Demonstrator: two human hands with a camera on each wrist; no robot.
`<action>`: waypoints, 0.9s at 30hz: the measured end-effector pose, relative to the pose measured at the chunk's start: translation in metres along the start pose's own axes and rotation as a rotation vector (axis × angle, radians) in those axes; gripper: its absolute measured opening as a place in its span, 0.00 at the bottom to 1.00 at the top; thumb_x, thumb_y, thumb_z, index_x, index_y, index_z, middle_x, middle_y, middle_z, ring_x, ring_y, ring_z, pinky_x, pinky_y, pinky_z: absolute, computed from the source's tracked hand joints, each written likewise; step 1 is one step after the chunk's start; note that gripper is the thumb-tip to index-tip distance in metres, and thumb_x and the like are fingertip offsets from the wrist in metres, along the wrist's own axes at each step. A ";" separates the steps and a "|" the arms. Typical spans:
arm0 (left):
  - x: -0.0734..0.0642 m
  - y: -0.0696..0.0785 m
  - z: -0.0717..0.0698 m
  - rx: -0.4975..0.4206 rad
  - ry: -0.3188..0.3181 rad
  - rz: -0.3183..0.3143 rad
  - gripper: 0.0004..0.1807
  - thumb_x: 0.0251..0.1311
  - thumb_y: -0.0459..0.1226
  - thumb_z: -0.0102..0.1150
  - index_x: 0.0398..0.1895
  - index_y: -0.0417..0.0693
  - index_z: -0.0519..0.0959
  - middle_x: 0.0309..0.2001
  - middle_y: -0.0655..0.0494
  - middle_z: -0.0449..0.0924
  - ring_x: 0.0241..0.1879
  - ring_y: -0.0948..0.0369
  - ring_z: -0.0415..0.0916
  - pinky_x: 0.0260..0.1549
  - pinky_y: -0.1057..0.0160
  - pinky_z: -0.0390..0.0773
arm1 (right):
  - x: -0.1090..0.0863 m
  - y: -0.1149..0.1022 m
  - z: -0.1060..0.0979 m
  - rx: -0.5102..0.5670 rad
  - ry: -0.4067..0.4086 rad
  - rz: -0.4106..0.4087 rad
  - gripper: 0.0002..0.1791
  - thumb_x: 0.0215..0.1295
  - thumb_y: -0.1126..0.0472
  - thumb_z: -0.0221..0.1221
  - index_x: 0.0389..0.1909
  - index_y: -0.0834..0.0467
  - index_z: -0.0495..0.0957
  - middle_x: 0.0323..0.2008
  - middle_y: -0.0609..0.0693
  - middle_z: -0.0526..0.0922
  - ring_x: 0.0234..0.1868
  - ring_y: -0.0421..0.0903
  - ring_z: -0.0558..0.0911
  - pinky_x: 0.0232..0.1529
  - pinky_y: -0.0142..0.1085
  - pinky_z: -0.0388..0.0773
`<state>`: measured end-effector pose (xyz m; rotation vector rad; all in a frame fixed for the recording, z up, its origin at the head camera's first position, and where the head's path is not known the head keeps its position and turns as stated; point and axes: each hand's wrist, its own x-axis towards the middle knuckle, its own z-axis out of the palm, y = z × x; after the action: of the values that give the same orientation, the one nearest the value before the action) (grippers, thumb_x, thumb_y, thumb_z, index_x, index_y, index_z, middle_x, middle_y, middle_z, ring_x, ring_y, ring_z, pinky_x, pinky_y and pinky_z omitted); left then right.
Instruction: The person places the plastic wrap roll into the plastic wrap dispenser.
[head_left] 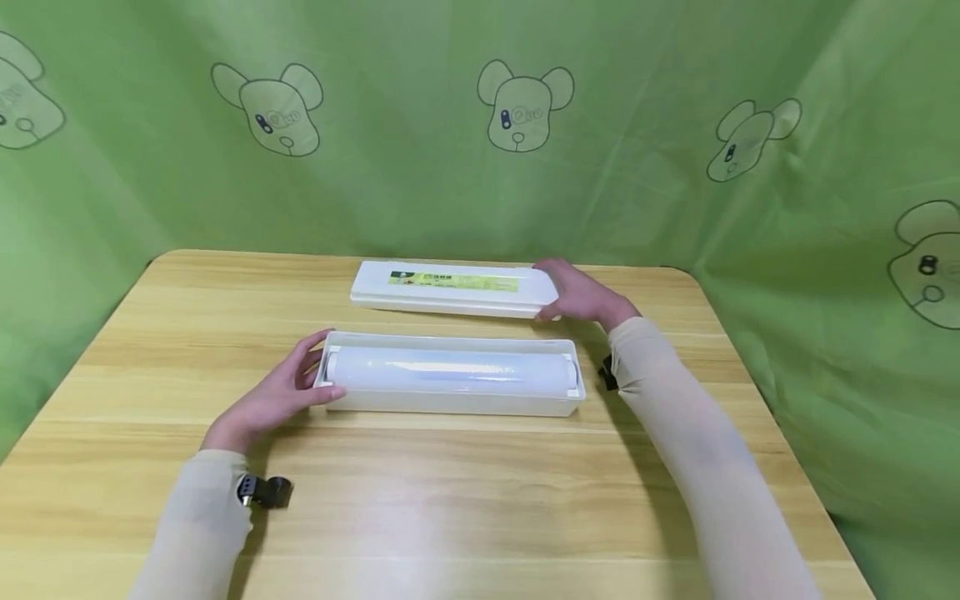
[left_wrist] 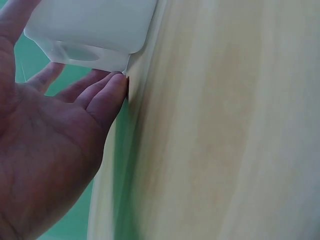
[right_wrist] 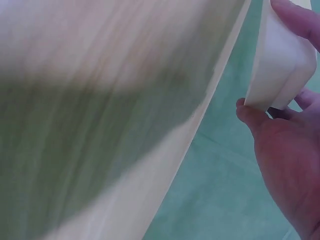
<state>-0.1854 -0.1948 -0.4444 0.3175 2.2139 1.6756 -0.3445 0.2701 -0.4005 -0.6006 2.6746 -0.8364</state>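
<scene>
A long white plastic-wrap box [head_left: 450, 403] sits uncovered on the table, and a shiny roll of plastic wrap [head_left: 450, 371] lies lengthwise inside it. My left hand [head_left: 288, 383] grips its left end, thumb at the front wall and fingers round the back corner. The left wrist view has that box end [left_wrist: 95, 25] between the thumb and fingers of the left hand [left_wrist: 55, 120]. Behind the box is its white lid [head_left: 367, 279], bearing a green and yellow label. My right hand [head_left: 577, 293] holds the lid's right end, which the right wrist view shows pinched between thumb and fingers.
The wooden table [head_left: 450, 517] has rounded far corners. A green curtain [head_left: 405, 200] printed with bear heads hangs behind it and along both sides. Small black cameras [head_left: 266, 492] are strapped at the wrists over light sleeves.
</scene>
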 end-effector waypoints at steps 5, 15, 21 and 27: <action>0.000 0.001 -0.001 0.001 -0.010 0.015 0.52 0.62 0.39 0.66 0.79 0.52 0.40 0.75 0.36 0.47 0.72 0.40 0.47 0.68 0.43 0.52 | -0.009 -0.002 -0.002 0.017 0.044 0.013 0.54 0.44 0.63 0.76 0.72 0.65 0.57 0.70 0.62 0.59 0.70 0.60 0.58 0.71 0.54 0.52; 0.002 0.000 -0.001 -0.018 -0.019 0.027 0.52 0.62 0.38 0.67 0.79 0.51 0.40 0.75 0.36 0.47 0.72 0.40 0.49 0.68 0.43 0.53 | -0.022 -0.009 -0.006 0.081 0.067 0.030 0.53 0.42 0.59 0.78 0.70 0.62 0.61 0.68 0.59 0.64 0.66 0.57 0.64 0.68 0.53 0.59; 0.000 0.004 -0.003 -0.009 -0.025 0.015 0.53 0.61 0.39 0.67 0.79 0.53 0.39 0.75 0.37 0.46 0.72 0.41 0.48 0.68 0.42 0.52 | -0.028 -0.015 -0.008 0.094 0.077 0.035 0.54 0.42 0.57 0.78 0.71 0.61 0.61 0.68 0.59 0.63 0.67 0.58 0.63 0.67 0.54 0.60; -0.001 0.003 -0.004 -0.010 -0.027 0.007 0.54 0.61 0.40 0.67 0.79 0.52 0.38 0.75 0.36 0.46 0.72 0.41 0.48 0.68 0.43 0.52 | -0.038 -0.022 -0.008 0.099 0.088 0.004 0.52 0.43 0.60 0.78 0.70 0.61 0.63 0.65 0.57 0.66 0.60 0.54 0.68 0.62 0.52 0.65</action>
<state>-0.1863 -0.1973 -0.4402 0.3439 2.1863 1.6758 -0.3073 0.2751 -0.3758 -0.5461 2.6924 -1.0094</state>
